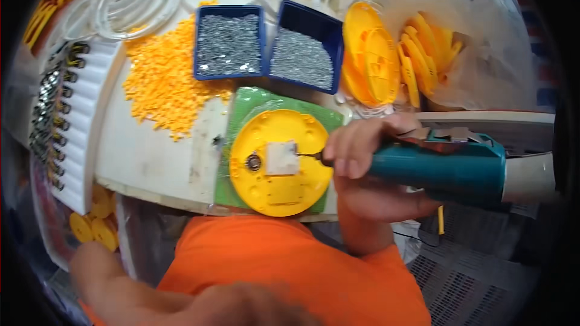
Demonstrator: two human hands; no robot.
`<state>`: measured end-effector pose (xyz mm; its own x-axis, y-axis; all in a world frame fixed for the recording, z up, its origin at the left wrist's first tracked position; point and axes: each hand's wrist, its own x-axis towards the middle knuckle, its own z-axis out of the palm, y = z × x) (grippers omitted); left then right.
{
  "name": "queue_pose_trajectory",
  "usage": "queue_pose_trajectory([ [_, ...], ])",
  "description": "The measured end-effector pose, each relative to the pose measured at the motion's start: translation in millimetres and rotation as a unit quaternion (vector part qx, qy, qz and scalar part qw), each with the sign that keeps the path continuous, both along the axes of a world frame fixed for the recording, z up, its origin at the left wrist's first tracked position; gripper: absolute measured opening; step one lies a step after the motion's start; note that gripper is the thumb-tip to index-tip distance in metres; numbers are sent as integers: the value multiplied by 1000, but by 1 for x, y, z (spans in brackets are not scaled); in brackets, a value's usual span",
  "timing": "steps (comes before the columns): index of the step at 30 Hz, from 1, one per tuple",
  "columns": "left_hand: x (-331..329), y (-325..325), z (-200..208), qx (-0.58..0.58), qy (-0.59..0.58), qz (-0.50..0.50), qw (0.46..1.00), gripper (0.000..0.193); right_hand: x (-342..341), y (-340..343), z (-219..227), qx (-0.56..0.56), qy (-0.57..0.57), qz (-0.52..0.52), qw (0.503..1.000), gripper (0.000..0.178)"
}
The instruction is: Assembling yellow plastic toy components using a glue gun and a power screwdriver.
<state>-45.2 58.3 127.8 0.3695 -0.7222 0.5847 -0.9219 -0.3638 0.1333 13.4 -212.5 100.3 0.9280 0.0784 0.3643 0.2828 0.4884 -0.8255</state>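
Taking the middle of the yellow disc [257, 193] as the centre of a clock whose twelve is the top of the view, the disc lies face up on a green mat [246, 98] at the near edge of the pale tabletop [151, 157]. A white square piece [281, 159] sits at its centre, and a small round dark part [253, 162] is set just toward nine o'clock. From three o'clock the right hand [357, 151] comes in, clamped round a teal power driver [447, 166], whose thin bit reaches the right edge of the square; whether it touches cannot be told. The hands are apart: the left hand [248, 308] is a blur near six o'clock, at the lower edge, and I cannot tell whether it is closed or holding anything. At eleven and twelve stand two blue bins [229, 42] of small metal pieces; small yellow parts [166, 78] are heaped at ten, a white ridged tray [96, 102] stands at nine, and large yellow shells [371, 54] lean at one.
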Motion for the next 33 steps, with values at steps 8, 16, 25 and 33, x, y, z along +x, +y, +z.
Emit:
queue_pose_trajectory([
  [8, 43, 7, -26, 7, 46, 64, 997, 15, 5, -4, 3, -29, 29, -17, 999, 96],
  [16, 173, -21, -42, 72, -1, 165, 984, 14, -8, -7, -8, 54, 9, 72, 996, 85],
  [25, 214, -18, -125, 48, 8, 250, 967, 11, -17, 4, -18, 5, 18, 90, 996, 86],
  [33, 203, -18, -137, -8, 12, 277, 961, 13, -23, 24, -46, 16, 32, 127, 991, 83],
])
